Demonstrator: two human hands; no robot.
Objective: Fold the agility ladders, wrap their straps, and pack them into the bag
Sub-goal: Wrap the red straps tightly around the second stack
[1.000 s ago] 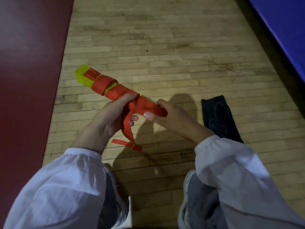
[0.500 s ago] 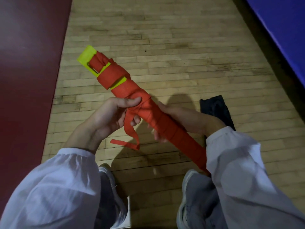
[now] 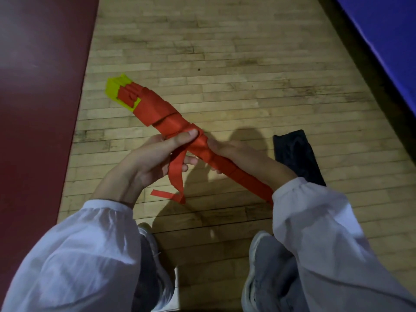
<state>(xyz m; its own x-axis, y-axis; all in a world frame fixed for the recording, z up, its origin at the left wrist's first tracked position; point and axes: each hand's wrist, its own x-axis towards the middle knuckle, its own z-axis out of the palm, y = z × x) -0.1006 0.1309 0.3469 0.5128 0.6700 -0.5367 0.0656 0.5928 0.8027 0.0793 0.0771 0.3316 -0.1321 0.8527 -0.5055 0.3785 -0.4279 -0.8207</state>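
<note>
Where the agility ladder was: the folded agility ladder (image 3: 157,109) was held in the air above the wooden floor (image 3: 225,64). It slanted from upper left to lower right, and its yellow rungs (image 3: 117,86) showed only at the far end.
Left hand: the left hand (image 3: 153,158) gripped the bundle near its middle, with the thumb pressed on top of the red wrapping and the fingers curled below.
Right hand: the right hand (image 3: 243,154) held the bundle just beside the left one, its fingers closed around it from under.
Strap: the loose end of the strap (image 3: 176,176) hung down past the left fingers and was not tucked in.
Bag: the black bag (image 3: 297,158) lay flat on the floor at the right, apart from the ladder.
Risk: the wrapping could probably loosen if the thumb lifted before the free end was fixed; then the turns would slide and the rungs could spread. The hanging end might also catch on the bag's opening during packing.
Count: one ladder bundle, one loose strap end, one bag, two hands, two shoes (image 3: 157,255).
</note>
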